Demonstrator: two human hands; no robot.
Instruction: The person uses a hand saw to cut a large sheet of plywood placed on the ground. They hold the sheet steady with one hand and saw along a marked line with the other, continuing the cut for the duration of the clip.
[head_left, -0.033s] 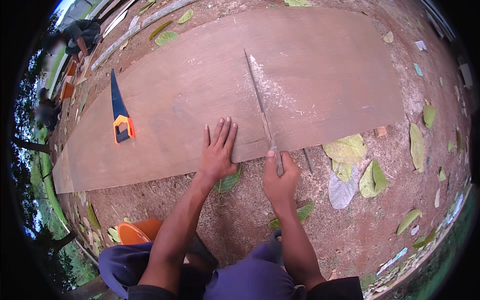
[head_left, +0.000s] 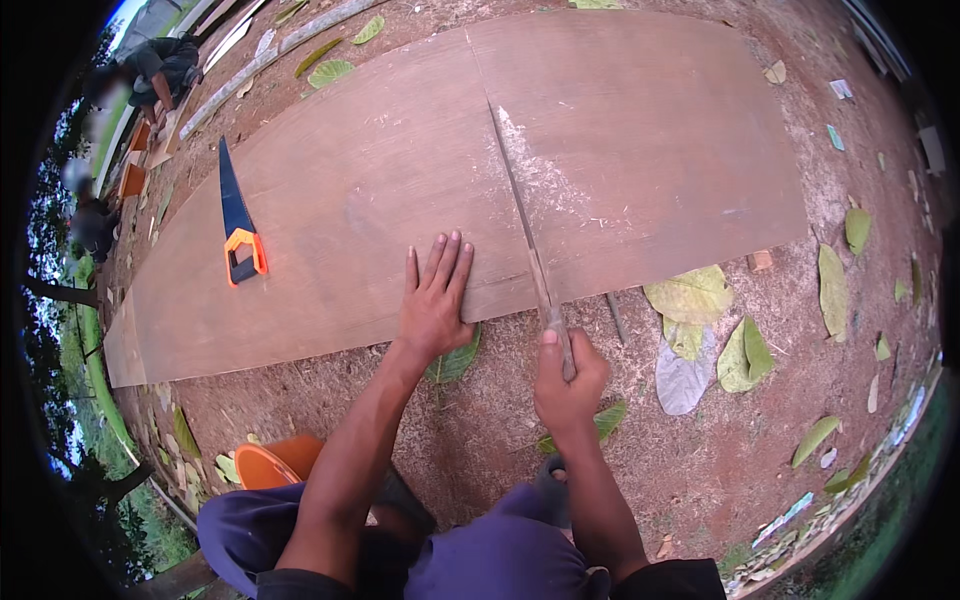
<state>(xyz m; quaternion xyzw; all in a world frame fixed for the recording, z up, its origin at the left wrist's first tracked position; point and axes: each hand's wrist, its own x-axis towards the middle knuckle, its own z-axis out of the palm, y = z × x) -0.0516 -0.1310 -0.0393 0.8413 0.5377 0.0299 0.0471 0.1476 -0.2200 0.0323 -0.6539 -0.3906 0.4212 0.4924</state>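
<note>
right hand (head_left: 566, 375) is clamped round the handle of a long narrow steel saw blade (head_left: 522, 220), thumb on top. the blade's long axis runs straight away from that hand, up along a pale sawdust-edged cut in the large brown plywood sheet (head_left: 640, 130) laid on bare earth. left hand (head_left: 436, 300) is pressed flat, fingers spread, on the sheet just left of the cut. well to the left lies a black handsaw with orange handle (head_left: 238, 220). counted: two saws, one sheet.
</note>
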